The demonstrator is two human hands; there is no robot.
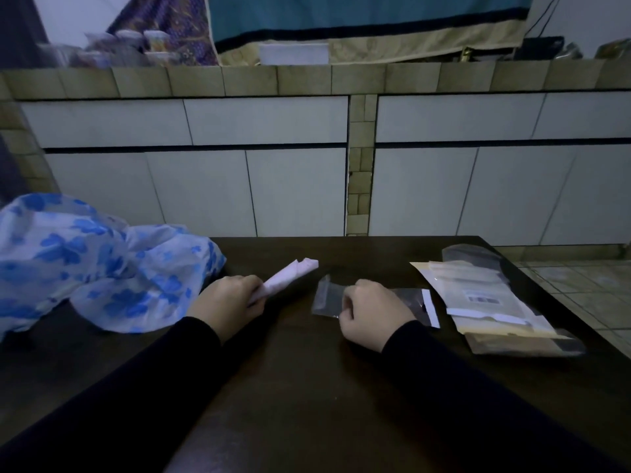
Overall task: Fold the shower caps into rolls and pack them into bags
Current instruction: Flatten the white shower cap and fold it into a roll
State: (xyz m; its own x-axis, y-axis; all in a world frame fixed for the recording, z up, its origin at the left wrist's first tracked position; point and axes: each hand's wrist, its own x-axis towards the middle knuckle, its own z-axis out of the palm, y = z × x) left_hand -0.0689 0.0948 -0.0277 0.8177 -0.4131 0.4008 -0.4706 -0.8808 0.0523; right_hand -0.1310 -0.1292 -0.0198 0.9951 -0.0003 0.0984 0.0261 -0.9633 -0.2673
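A: Starting at our grips: the left hand [229,300] is curled tight round the lower end of the rolled shower cap [290,274], and the right hand [370,310] pinches the near edge of a small clear bag [329,297], fingers bent onto the film.

B: So where does the roll sit?

A: It sticks up and away from our left fist, angled toward the far side of the worktop [307,387], its free tip just left of the bag's mouth but not yet in it. The bag lies flat on the worktop beneath our right fingers.

B: How do we expect these to handle?

A: Both look light and thin. The roll is soft plastic and will likely spring loose if we slacken, so we judge it best held low, near the base, with the tip leading. The bag film looks slippery and limp; one layer at the opening wants pinching so the mouth gapes.

B: And beyond our hands?

A: To the left, a heap of blue-flowered shower caps [85,261] rests on the worktop. To the right lies a stack of spare bags [491,302], well apart from the roll.
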